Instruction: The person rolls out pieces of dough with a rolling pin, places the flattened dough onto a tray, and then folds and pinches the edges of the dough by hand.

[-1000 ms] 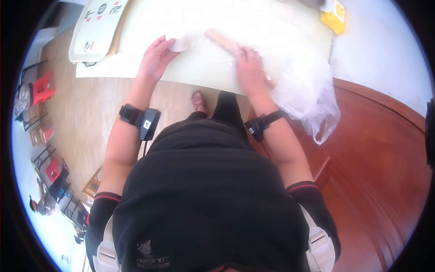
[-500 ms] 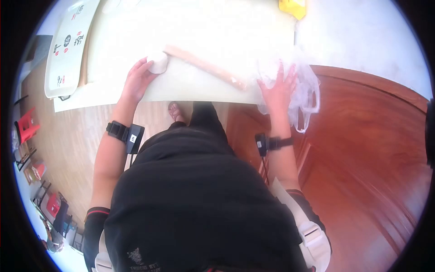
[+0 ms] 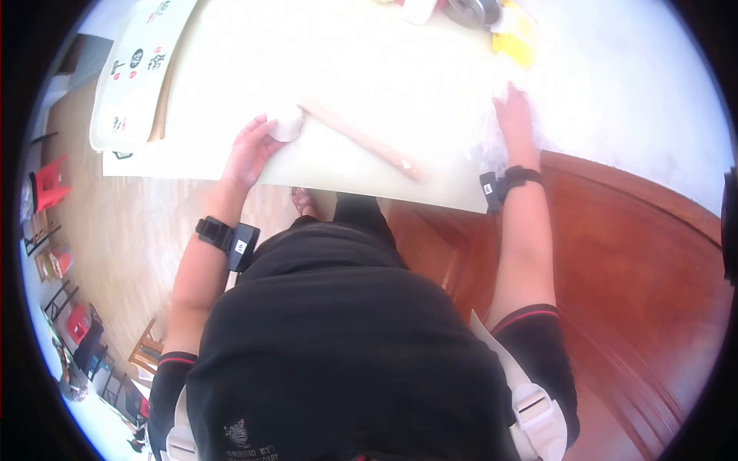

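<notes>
A small round white piece, like dough, [image 3: 287, 125] is pinched at its left edge by my left hand [image 3: 252, 152], over the pale mat [image 3: 231, 84]. Just right of it, a wooden rolling pin [image 3: 360, 140] lies slantwise on the mat. My right hand [image 3: 516, 115] reaches out over a clear plastic bag [image 3: 487, 146] at the mat's right end. Its fingers are washed out by glare, so whether they grip the bag is unclear.
A white tray with dark and red markings [image 3: 138, 77] lies at the left. At the top right are a yellow packet [image 3: 515, 38], a grey round object [image 3: 473, 11] and a white-and-red item [image 3: 419, 9]. Red stools [image 3: 52, 184] stand on the floor at the left.
My right hand has moved forward and right, and the bag has shifted away from the table's front edge. More objects show at the top as the view has shifted. My left hand keeps its hold.
</notes>
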